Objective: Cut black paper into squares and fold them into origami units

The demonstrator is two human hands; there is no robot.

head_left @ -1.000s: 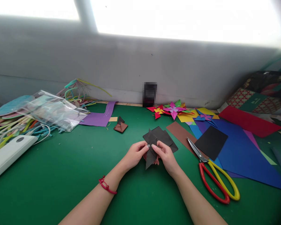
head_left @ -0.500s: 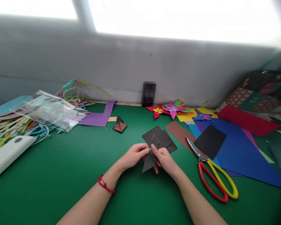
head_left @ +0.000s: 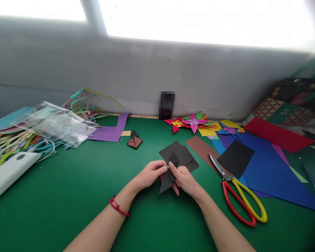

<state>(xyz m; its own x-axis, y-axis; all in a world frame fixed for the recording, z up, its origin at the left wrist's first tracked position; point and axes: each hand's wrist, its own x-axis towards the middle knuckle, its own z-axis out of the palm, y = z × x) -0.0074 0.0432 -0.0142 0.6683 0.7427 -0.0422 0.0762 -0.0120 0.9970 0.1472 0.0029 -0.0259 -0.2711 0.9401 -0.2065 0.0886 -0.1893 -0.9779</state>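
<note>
Between my two hands is a piece of folded black paper (head_left: pixel 168 180), its pointed lower corner aimed down and left. My left hand (head_left: pixel 152 173) pinches its left edge with thumb and fingertips. On the other side my right hand (head_left: pixel 186 179) grips it, thumb on top and fingers underneath. Just behind it, flat on the table, lie black paper sheets (head_left: pixel 190 159), partly covered by the held piece. A small folded brown and black paper piece (head_left: pixel 134 140) rests farther back on the left.
Scissors (head_left: pixel 227 176) with red and yellow handles lie right of my hands, over brown paper (head_left: pixel 199 148). Blue sheets (head_left: pixel 275 175) spread beyond. Colourful paper stars (head_left: pixel 194 121) sit by the wall. At left are a white device (head_left: pixel 13 173), a clear bag (head_left: pixel 68 122) and purple paper (head_left: pixel 107 133).
The upper flap of the folded black paper has shifted slightly, its raised tip no longer showing. Both hands keep nearly the same place and hold.
</note>
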